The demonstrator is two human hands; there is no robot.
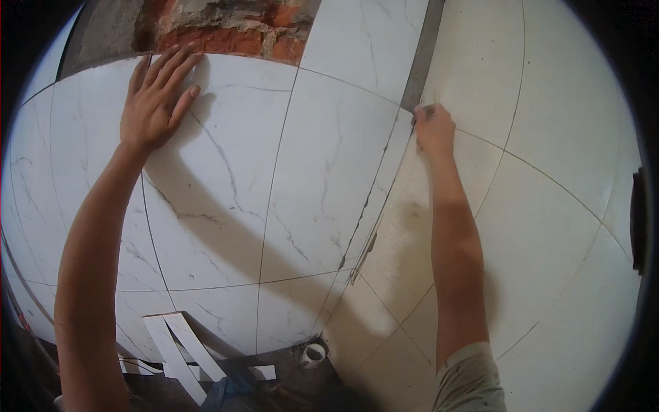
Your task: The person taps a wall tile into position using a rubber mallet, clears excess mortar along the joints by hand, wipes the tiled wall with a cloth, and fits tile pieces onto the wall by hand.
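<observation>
My left hand (pixel 152 110) lies flat, fingers spread, on a white wall tile (pixel 237 137) with grey veins, its fingertips at the tile's top edge. Just above them is bare red brick (pixel 213 42). My right hand (pixel 437 130) is closed with its fingers pinched together at the corner where the white tiles meet the cream tiled wall (pixel 542 89). Something small and dark shows at those fingertips, too hidden to name. Beside this hand is the top end of a narrow white tile strip (pixel 374 196), with dark smears along its joint.
A bare grey strip (pixel 421 58) runs up the corner above my right hand. Low down, cut white tile strips (pixel 195 347) lean against the wall. Near them are a white pipe end (pixel 314 353) and something blue (pixel 233 386). A dark object (pixel 638 220) stands at the right rim.
</observation>
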